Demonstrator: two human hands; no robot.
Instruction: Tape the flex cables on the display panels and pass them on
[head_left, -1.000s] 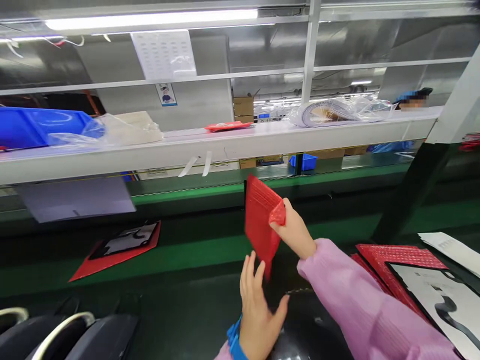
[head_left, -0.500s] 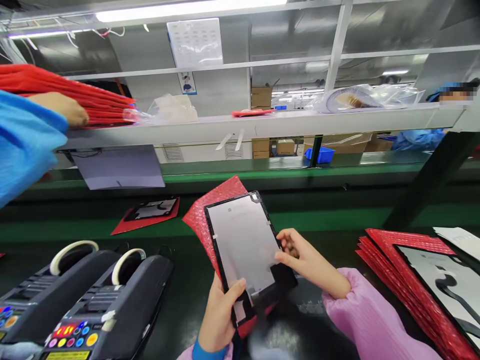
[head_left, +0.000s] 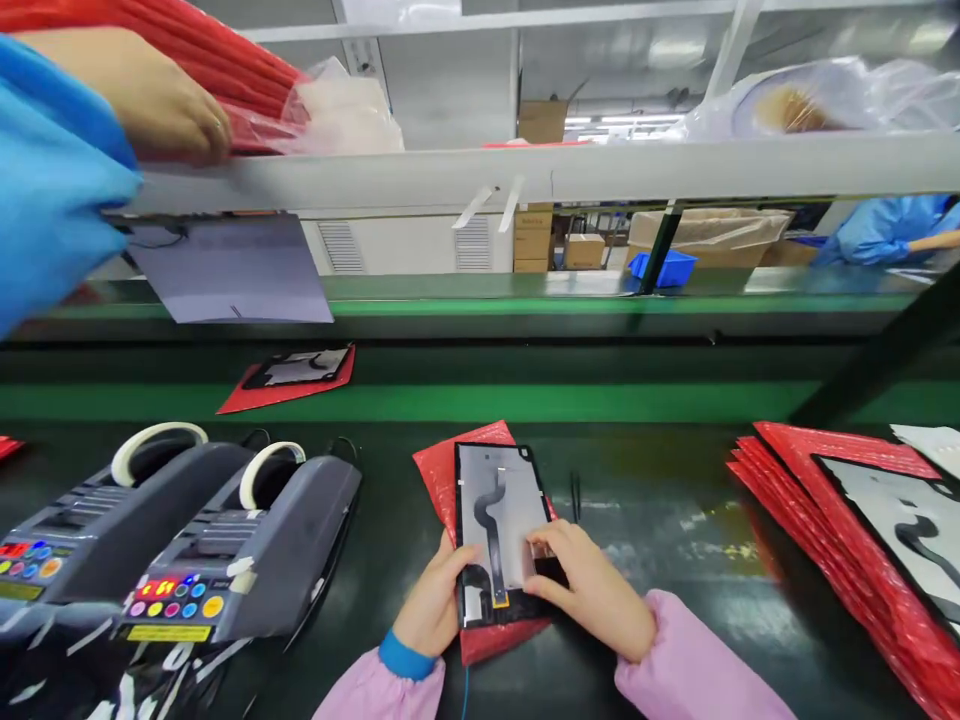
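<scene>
A tablet screen panel (head_left: 472, 480) lies back side up on a red bubble-wrap bag (head_left: 435, 470), low over the bench. Along its pale back runs a dark curved flex cable (head_left: 491, 540) with a gold-edged lower end. My left hand (head_left: 435, 598) grips the panel's lower left edge and the bag, thumb on top. Over the lower right part of the panel my right hand (head_left: 577, 580) is bent, thumb and forefinger curled towards each other, slightly blurred. A dark patch shows between them; what they pinch is not clear. Black tweezers (head_left: 575, 497) lie just beyond the right hand.
Two tape dispensers (head_left: 285, 540) stand at left. Another panel (head_left: 300, 368) rests on a red bag behind them. Stacked red bags (head_left: 817, 540) carry a panel (head_left: 892, 520) at right. A co-worker's hand (head_left: 165, 110) holds red bags on the shelf (head_left: 420, 180).
The panel has come down and nearer to me, and stands straighter. The flex cable now lies across its back. My right hand has moved lower along the panel; my view has tilted down.
</scene>
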